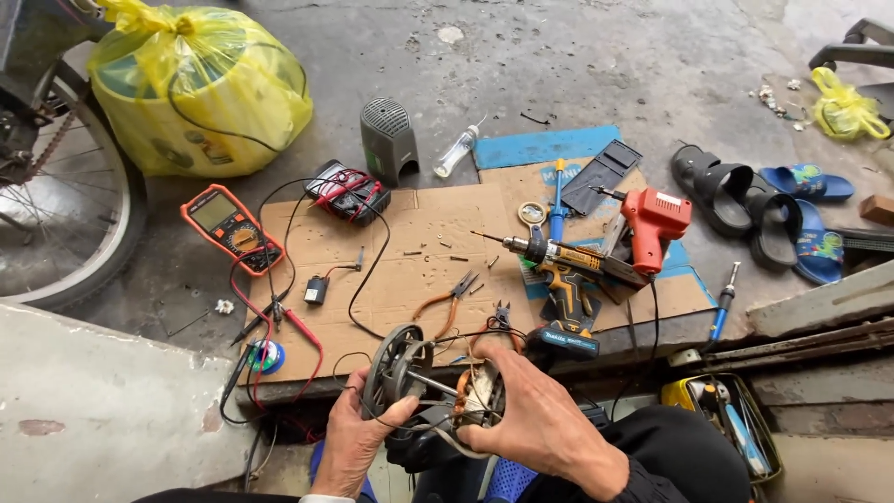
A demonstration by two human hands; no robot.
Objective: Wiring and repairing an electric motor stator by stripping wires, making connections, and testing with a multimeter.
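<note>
Head view: one fan motor (pixel 438 387), grey round housing, bare shaft and copper windings exposed, held low centre over the lap, left hand (pixel 358 438) clasping the housing, right hand (pixel 535 424) clasping the winding end; one cordless drill (pixel 559 270) and two multimeters on cardboard (pixel 419 242).

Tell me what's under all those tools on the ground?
A flat sheet of brown cardboard lies under the cordless drill, pliers and loose screws. A blue sheet shows at its far edge. The concrete floor beneath is covered there.
</note>
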